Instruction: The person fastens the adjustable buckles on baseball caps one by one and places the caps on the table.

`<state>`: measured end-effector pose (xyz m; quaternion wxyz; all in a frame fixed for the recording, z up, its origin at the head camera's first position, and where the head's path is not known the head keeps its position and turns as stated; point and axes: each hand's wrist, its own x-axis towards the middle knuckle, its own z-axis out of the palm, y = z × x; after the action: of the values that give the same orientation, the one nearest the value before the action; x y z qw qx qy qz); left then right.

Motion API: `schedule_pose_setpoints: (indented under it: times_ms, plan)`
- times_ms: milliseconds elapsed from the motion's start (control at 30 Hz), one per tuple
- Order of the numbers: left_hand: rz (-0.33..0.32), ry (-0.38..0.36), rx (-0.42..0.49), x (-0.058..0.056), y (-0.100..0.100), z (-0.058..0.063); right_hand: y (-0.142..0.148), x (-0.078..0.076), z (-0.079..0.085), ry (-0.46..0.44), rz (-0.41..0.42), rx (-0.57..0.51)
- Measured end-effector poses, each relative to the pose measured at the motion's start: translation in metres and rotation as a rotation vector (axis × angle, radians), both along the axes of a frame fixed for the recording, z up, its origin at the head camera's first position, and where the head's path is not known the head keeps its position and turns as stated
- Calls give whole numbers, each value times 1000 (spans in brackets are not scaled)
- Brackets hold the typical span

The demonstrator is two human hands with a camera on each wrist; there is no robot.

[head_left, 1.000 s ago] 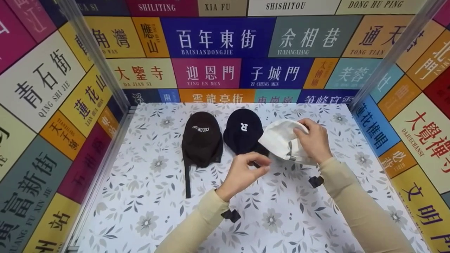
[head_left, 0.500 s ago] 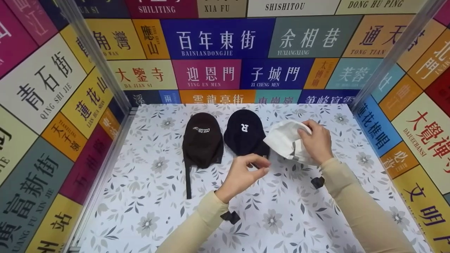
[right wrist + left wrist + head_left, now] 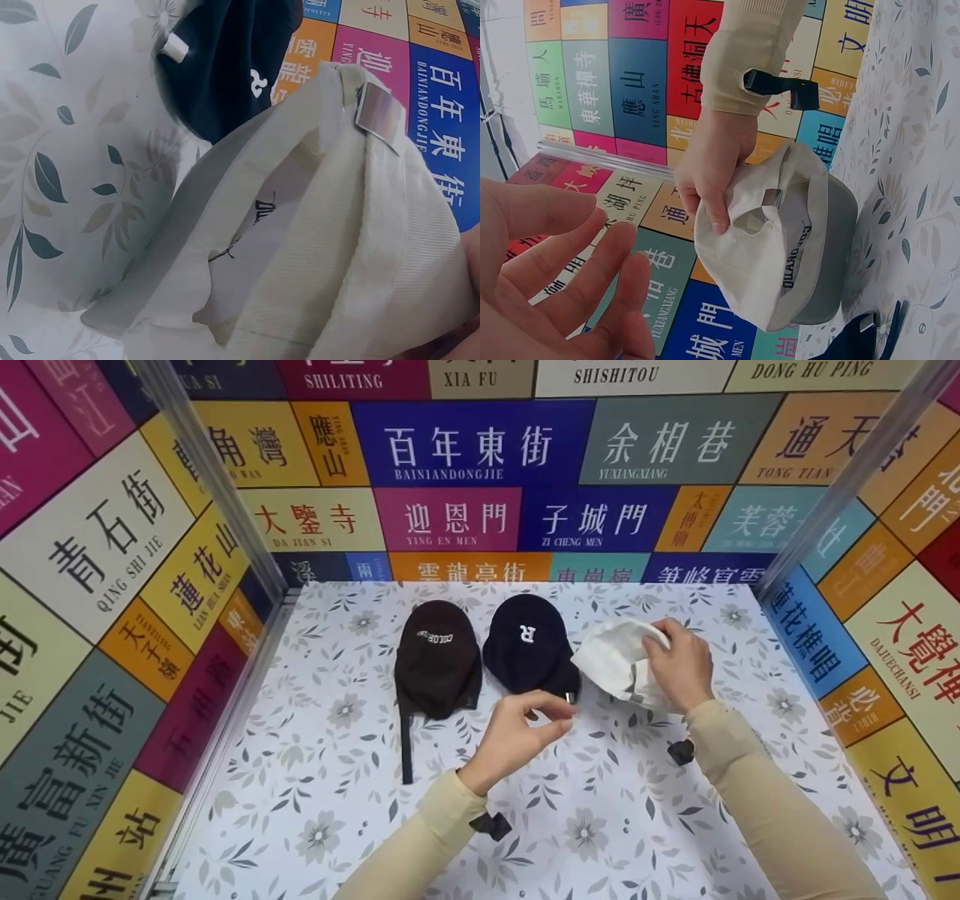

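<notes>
We see matt cloth in the white cap (image 3: 611, 656), its woven strap (image 3: 367, 225) finely ribbed and its buckle (image 3: 381, 116) shiny like polished metal. The navy cap (image 3: 529, 656) and the brown cap (image 3: 437, 671) look like soft, matt fabric, and the beige sleeves (image 3: 772, 787) are smooth, dull cloth. Below we find a smooth printed table covering (image 3: 577, 787), whether paper or plastic we cannot tell, and around it smooth printed wall panels (image 3: 472, 465).
</notes>
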<state>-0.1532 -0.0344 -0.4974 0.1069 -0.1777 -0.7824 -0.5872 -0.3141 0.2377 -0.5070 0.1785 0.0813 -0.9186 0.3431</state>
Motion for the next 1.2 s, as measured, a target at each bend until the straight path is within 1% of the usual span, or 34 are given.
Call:
schedule_pose_setpoints:
  times_ms: [367,600,900,1200]
  plan:
    - [-2,2,2,-1,0,-1,3,-1,-11,65,-13,29]
    - [-4,-4,4,-2,-1,-2,7,-3,-19,88,-9,46]
    - [-3,2,4,-2,0,-3,9,-2,-32,78,2,56]
    - [2,-5,-2,-2,0,-5,12,1,-46,39,16,70]
